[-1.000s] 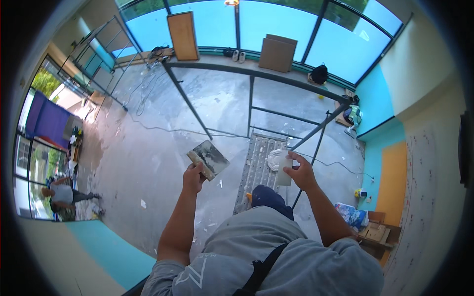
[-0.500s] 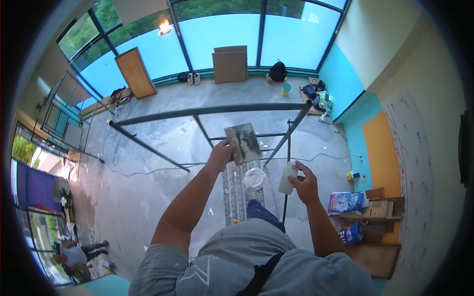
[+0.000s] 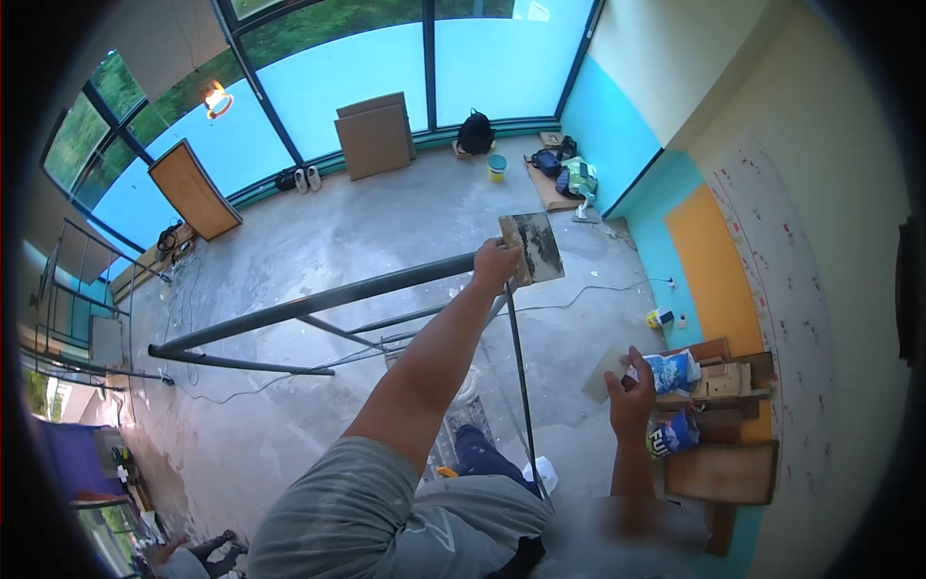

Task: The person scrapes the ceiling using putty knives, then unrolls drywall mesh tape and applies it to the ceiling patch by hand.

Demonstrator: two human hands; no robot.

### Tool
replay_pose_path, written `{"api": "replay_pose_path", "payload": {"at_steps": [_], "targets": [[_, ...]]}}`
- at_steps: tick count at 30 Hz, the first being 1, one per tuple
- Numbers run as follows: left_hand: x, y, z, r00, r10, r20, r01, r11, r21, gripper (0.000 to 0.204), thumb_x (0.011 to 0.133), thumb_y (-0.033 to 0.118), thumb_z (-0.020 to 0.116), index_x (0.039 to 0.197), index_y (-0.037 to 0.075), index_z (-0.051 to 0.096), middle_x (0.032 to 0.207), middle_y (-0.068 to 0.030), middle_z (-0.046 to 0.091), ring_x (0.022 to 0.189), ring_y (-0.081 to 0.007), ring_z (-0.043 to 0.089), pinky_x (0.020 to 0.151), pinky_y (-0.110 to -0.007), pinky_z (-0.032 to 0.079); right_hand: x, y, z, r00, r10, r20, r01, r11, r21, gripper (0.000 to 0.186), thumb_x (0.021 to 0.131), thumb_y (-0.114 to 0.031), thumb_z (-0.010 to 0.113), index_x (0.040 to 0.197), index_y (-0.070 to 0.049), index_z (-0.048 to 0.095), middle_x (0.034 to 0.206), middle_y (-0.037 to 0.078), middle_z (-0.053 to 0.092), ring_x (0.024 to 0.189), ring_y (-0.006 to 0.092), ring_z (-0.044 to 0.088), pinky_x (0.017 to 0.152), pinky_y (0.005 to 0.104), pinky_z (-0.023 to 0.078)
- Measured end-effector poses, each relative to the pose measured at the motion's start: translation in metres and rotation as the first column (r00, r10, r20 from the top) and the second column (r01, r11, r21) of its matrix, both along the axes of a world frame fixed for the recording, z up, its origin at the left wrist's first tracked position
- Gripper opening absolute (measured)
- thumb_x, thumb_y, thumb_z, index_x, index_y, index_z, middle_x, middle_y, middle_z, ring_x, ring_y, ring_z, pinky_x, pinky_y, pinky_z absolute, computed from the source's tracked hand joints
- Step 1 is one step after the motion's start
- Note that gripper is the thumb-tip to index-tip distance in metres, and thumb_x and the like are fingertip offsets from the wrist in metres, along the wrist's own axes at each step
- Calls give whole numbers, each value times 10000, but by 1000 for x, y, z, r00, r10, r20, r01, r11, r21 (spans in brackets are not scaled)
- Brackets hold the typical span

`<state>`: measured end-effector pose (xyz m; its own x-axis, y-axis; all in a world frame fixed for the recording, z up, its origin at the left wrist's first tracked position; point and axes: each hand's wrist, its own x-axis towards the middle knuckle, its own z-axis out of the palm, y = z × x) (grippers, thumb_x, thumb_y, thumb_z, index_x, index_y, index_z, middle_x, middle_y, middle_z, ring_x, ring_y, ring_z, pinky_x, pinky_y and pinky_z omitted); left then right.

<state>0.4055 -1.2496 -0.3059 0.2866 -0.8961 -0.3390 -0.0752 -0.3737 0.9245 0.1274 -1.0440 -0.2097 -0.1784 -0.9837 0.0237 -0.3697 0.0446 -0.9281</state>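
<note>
My left hand (image 3: 495, 265) reaches out past the corner of the scaffold rail, closed on the edge of a square putty board (image 3: 540, 248) with dark, smeared stains on its face. Lower and to the right, my right hand (image 3: 632, 398) pinches a flat, pale putty scraper (image 3: 604, 374), blade pointing left. A gap separates the scraper from the board. Below my left forearm runs the perforated scaffold platform (image 3: 442, 446), where my leg shows. The forearm covers most of a white coiled thing on that platform.
A dark scaffold rail (image 3: 318, 305) crosses before me, with a thin upright pole (image 3: 521, 376) beside the platform. At right, bags (image 3: 672, 434) and wooden boards (image 3: 723, 473) lie by the wall. A cable (image 3: 598, 292) trails over the floor. Another person (image 3: 198, 558) is at lower left.
The view has swung to the right. My left hand has carried the putty board farther out and right, toward the rail's corner. My right hand has moved right with the scraper, away from the board.
</note>
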Motion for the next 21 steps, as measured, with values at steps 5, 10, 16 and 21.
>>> {"api": "replay_pose_path", "payload": {"at_steps": [5, 10, 16, 21], "targets": [[2, -36, -11, 988, 9, 156, -5, 1000, -30, 488, 809, 246, 741, 1193, -28, 616, 1017, -197, 700, 914, -268, 695, 783, -355, 557, 4, -5, -12, 1000, -12, -3, 12, 996, 94, 575, 824, 41, 657, 1358, 67, 445, 1257, 198, 545, 1019, 220, 643, 828, 302, 557], [-11, -54, -5, 953, -22, 304, 17, 1000, 18, 518, 804, 325, 721, 1178, -19, 624, 1077, -228, 681, 1018, -332, 662, 887, -398, 520, -3, -24, -26, 1000, -26, -4, 26, 997, 75, 579, 820, 38, 662, 1358, 66, 450, 1254, 198, 547, 1039, 212, 625, 839, 300, 546], [-7, -57, 2, 871, -113, 478, 58, 990, 129, 559, 826, 395, 661, 1190, -26, 612, 1137, -244, 653, 1063, -371, 633, 925, -416, 501, 23, -75, -13, 984, 56, -168, -56, 998, 10, 556, 800, 13, 685, 1324, 29, 502, 1236, 171, 553, 1064, 242, 626, 831, 334, 561], [-8, -46, 13, 900, -173, 401, 139, 984, 113, 574, 831, 383, 667, 1160, -75, 560, 1192, -278, 595, 1118, -399, 586, 942, -449, 476, 54, -149, 7, 867, 166, -470, -287, 937, -198, 574, 772, 7, 698, 1318, -12, 522, 1200, 167, 581, 1083, 301, 609, 854, 355, 535]]}}
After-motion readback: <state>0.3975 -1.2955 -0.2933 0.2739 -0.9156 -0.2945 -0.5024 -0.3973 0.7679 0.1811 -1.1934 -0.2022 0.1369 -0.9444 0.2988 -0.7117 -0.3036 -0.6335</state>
